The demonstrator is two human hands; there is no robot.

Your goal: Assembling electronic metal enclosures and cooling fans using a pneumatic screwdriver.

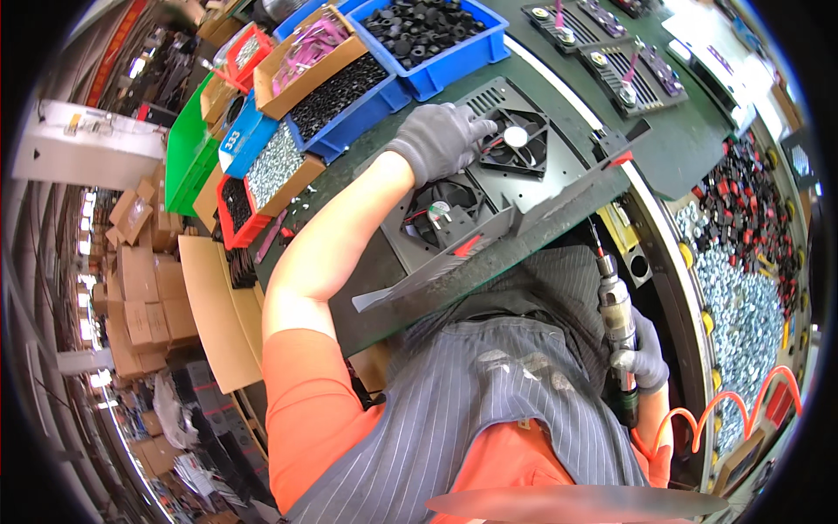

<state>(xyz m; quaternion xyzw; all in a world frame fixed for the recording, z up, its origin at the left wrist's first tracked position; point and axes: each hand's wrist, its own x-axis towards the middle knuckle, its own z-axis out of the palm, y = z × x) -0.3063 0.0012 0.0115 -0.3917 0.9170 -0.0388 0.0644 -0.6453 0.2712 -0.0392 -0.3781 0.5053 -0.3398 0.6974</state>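
My left hand (441, 141), in a grey glove, reaches over a dark metal panel (559, 181) on the green work table. Its fingers close on the left edge of a square black cooling fan (529, 155); the fingertips' exact hold is partly hidden. A second black fan (422, 229) lies in the panel's nearer section, below my left wrist, with coloured wires showing. My right hand (644, 356), also gloved in grey, grips a power screwdriver (617, 316) at my right side. The tool is upright in the picture, its bit pointing away from me and apart from the panel.
Beyond my left arm stand blue bins of black parts (419, 35), a box of silver screws (281, 166) and a box of pink parts (310, 52). Black slotted plates (633, 74) lie far right. An orange coiled hose (729, 403) hangs by my right arm, near heaped silver hardware (742, 306).
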